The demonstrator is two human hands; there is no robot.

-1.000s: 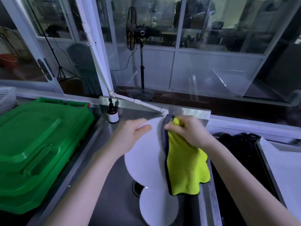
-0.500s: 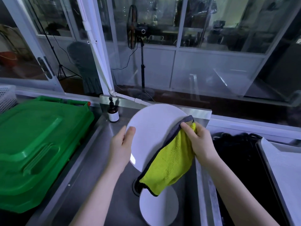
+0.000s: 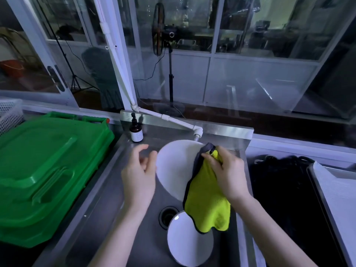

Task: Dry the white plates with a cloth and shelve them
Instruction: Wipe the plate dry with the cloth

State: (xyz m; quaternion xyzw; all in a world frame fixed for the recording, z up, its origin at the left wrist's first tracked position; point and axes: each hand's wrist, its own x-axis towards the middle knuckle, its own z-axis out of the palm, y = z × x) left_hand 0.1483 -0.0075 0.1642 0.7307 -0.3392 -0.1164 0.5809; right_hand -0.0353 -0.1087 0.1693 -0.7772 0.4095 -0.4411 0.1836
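Observation:
Over the steel sink (image 3: 115,218) a white plate (image 3: 175,170) is held upright, its face turned toward me. My right hand (image 3: 229,174) pinches a yellow cloth (image 3: 208,205) with a dark edge over the plate's right rim, and the cloth hangs down below it. My left hand (image 3: 138,174) is at the plate's left rim with its fingers spread and blurred, not closed around the rim. A second white plate (image 3: 186,245) lies in the sink bottom beside the drain (image 3: 167,214), partly behind the hanging cloth.
A green plastic crate lid (image 3: 38,170) fills the counter on the left, with a white mesh basket (image 3: 9,114) behind it. A brown pump bottle (image 3: 136,132) stands at the sink's back corner under the white tap pipe (image 3: 197,132). A dark basin (image 3: 285,189) and a white tray (image 3: 339,193) are on the right.
The right hand slid the cloth from the plate's lower face up to its upper right rim. The left hand loosened its hold on the left rim and spread its fingers.

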